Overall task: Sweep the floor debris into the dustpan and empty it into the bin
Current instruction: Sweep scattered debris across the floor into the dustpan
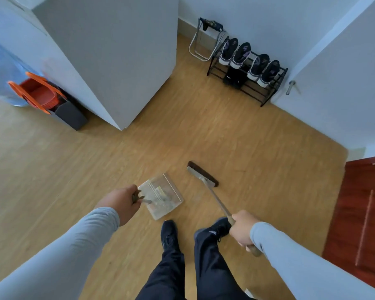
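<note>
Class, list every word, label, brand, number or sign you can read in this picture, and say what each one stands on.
No text can be read.
Shoes on the shoe rack: purple markings, too blurred to read as letters.
Dark item on the rack's lower shelf: small white marks, too small to read.
Dustpan, broom and dark bin: no lettering visible.

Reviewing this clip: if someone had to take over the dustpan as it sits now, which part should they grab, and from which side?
Grip the dustpan by its upright handle, where the left hand already holds it, coming from above on the person's side. The pan's open lip faces away toward the broom head, so a grasp from behind probably keeps the mouth clear for sweeping. The tray itself is flat and low, offering little to hold.
</note>
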